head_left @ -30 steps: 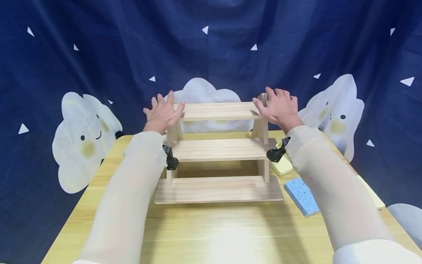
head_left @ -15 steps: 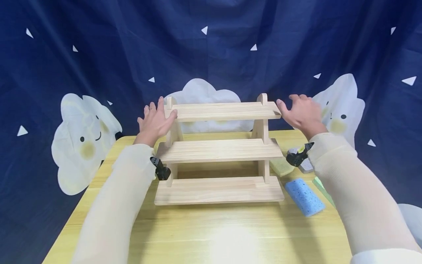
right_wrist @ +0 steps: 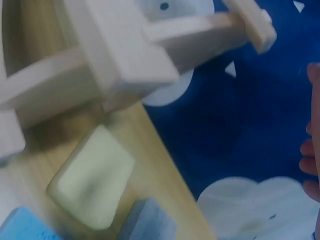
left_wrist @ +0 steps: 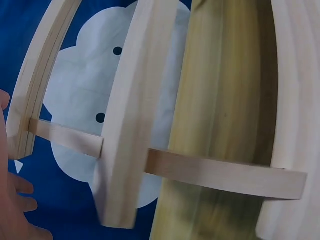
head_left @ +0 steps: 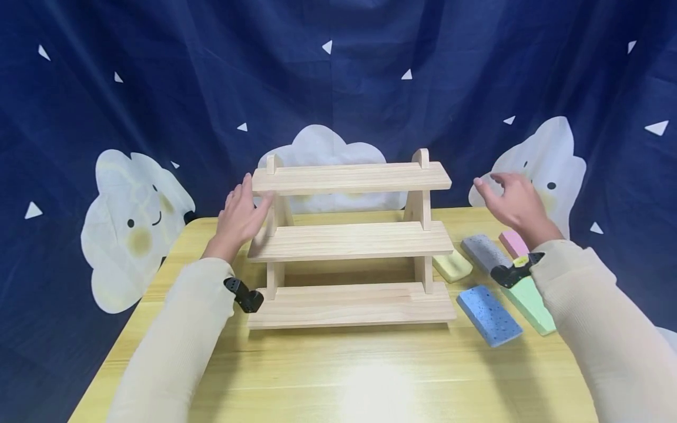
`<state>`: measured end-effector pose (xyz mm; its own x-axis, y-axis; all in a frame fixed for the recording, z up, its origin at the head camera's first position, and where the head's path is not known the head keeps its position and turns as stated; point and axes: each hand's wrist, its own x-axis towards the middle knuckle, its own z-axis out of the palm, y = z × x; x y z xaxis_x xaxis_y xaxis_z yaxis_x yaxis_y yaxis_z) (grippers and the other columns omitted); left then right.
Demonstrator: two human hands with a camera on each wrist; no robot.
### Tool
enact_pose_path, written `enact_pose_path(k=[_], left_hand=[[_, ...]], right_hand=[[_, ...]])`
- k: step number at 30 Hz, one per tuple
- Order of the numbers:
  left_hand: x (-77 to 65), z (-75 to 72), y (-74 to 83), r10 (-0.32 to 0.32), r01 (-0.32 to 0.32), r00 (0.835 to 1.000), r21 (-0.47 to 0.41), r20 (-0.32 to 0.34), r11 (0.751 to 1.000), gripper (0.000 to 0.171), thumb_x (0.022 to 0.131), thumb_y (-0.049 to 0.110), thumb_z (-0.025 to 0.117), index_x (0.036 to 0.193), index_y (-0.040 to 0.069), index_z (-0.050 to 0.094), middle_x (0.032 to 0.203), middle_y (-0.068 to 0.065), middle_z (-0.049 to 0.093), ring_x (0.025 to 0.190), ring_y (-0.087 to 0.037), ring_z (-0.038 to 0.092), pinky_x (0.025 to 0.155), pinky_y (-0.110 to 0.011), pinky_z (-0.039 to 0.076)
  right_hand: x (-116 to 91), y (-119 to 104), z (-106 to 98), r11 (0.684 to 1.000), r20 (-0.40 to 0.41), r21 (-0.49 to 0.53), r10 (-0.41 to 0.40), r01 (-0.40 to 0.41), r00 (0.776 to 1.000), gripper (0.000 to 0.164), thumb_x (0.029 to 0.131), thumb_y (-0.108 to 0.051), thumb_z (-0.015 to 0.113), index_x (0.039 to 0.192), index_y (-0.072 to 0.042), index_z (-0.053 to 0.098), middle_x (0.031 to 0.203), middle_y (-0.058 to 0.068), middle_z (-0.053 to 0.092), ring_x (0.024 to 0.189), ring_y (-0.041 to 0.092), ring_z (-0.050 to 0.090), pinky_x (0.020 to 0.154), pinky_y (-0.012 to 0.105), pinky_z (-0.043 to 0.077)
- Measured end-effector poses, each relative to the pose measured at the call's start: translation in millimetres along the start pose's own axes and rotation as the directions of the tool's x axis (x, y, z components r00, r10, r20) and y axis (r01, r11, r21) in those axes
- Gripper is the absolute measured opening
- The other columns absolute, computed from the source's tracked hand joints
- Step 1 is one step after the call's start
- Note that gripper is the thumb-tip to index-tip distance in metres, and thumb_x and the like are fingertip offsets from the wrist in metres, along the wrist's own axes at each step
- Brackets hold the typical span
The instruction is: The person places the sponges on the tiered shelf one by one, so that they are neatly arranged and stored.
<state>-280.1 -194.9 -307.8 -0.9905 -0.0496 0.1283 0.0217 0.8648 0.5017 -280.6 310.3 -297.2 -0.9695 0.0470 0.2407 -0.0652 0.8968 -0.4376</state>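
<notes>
A pale wooden three-tier shelf [head_left: 349,238] stands on the table. My left hand [head_left: 238,214] is at the shelf's left side, fingers straight and thumb spread. In the head view its thumb overlaps the space just under the top board's left end. My right hand [head_left: 515,202] hangs in the air to the right of the shelf, fingers loosely bent, holding nothing. In the right wrist view only the edge of that hand's fingers [right_wrist: 311,155] shows. Under and beside the right hand lie a grey sponge [head_left: 483,252] and a pink sponge [head_left: 512,242].
A yellow sponge [head_left: 453,266] lies by the shelf's right side. Nearer me are a blue sponge [head_left: 489,315] and a green sponge [head_left: 530,305], partly behind the right wrist. A dark blue curtain [head_left: 365,88] with clouds hangs behind the wooden table [head_left: 296,370].
Both hands have come off the shelf's top board. The left has shifted left and lower; the right has swung right and lower, uncovering several sponges. The shelf stays in place.
</notes>
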Motion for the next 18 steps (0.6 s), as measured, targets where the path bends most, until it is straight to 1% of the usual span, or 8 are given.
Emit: enact_pose_path(k=[2, 5, 10, 14, 18], left_hand=[[-3.0, 2.7, -3.8, 0.004, -0.004, 1.0, -0.034, -0.001, 0.999, 0.085, 0.091, 0.068, 0.023, 0.151, 0.018, -0.01, 0.157, -0.016, 0.006, 0.143, -0.039, 0.008, 0.109, -0.062, 0.012], [-7.6, 7.1, -8.7, 0.0, 0.0, 1.0, -0.095, 0.004, 0.995, 0.084, 0.092, 0.065, 0.026, 0.15, 0.019, -0.013, 0.158, -0.014, 0.002, 0.143, -0.037, 0.006, 0.111, -0.057, 0.011], [-16.7, 13.1, -13.9, -0.013, 0.018, 1.0, -0.188, 0.027, 0.982, 0.082, 0.093, 0.063, 0.027, 0.15, 0.021, -0.015, 0.158, -0.014, 0.0, 0.143, -0.037, 0.006, 0.112, -0.056, 0.011], [-24.3, 19.7, -21.3, -0.02, 0.028, 0.999, -0.254, 0.035, 0.967, 0.082, 0.094, 0.061, 0.028, 0.15, 0.018, -0.014, 0.157, -0.014, 0.001, 0.143, -0.038, 0.007, 0.112, -0.055, 0.01], [-32.9, 26.5, -30.3, -0.027, 0.039, 0.999, -0.337, 0.039, 0.941, 0.082, 0.095, 0.058, 0.03, 0.15, 0.015, -0.012, 0.156, -0.018, 0.007, 0.143, -0.038, 0.008, 0.113, -0.054, 0.009]], right_hand=[[-6, 11, 4, 1.0, 0.008, 0.029, -0.007, 0.006, 1.0, 0.08, 0.093, -0.06, 0.034, 0.138, 0.005, 0.039, 0.138, 0.032, 0.039, 0.126, 0.05, 0.033, 0.1, 0.062, 0.026], [-16, 27, 10, 0.998, 0.029, 0.065, 0.008, -0.01, 1.0, 0.08, 0.093, -0.06, 0.037, 0.139, 0.005, 0.038, 0.137, 0.032, 0.04, 0.123, 0.05, 0.036, 0.097, 0.063, 0.028], [-33, 48, 26, 0.994, 0.033, 0.1, 0.03, -0.033, 0.999, 0.079, 0.093, -0.058, 0.04, 0.138, 0.007, 0.038, 0.135, 0.032, 0.042, 0.121, 0.049, 0.04, 0.095, 0.062, 0.031], [-47, 59, 44, 0.99, 0.057, 0.138, 0.016, -0.024, 0.998, 0.076, 0.094, -0.053, 0.044, 0.137, 0.009, 0.038, 0.135, 0.032, 0.042, 0.119, 0.05, 0.044, 0.094, 0.06, 0.035], [-59, 62, 63, 0.979, 0.104, 0.203, 0.0, -0.021, 0.995, 0.073, 0.094, -0.046, 0.048, 0.138, 0.01, 0.035, 0.136, 0.035, 0.04, 0.119, 0.053, 0.042, 0.095, 0.06, 0.037]])
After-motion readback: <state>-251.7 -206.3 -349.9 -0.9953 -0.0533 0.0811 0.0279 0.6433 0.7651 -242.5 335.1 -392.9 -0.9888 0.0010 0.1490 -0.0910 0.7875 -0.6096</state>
